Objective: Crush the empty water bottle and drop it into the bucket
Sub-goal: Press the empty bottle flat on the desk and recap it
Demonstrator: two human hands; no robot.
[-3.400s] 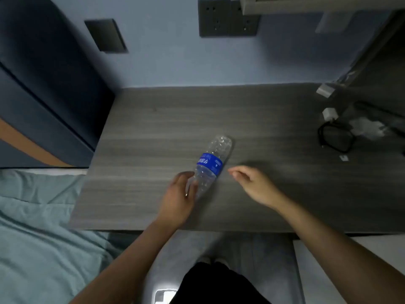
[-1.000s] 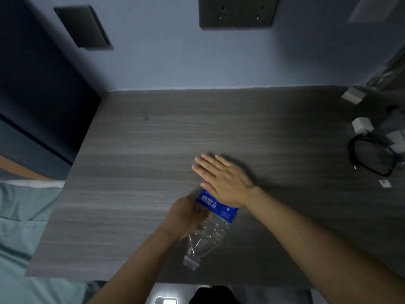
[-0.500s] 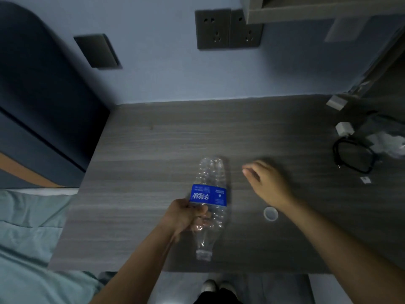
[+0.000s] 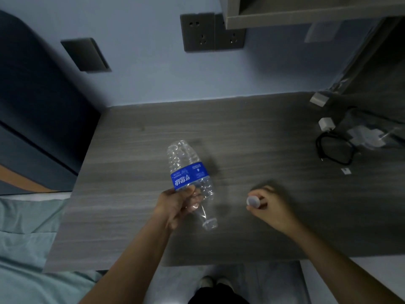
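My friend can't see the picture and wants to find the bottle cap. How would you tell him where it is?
Start at the grey wooden desk under the wall sockets. Near its front edge are two hands: the left hand holds a crumpled clear bottle with a blue label. The cap is the small round white thing pinched in the right hand, beside the bottle's open neck.

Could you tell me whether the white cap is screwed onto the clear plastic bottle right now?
No, the small white cap is pinched in the right hand, apart from the clear plastic bottle's open neck.
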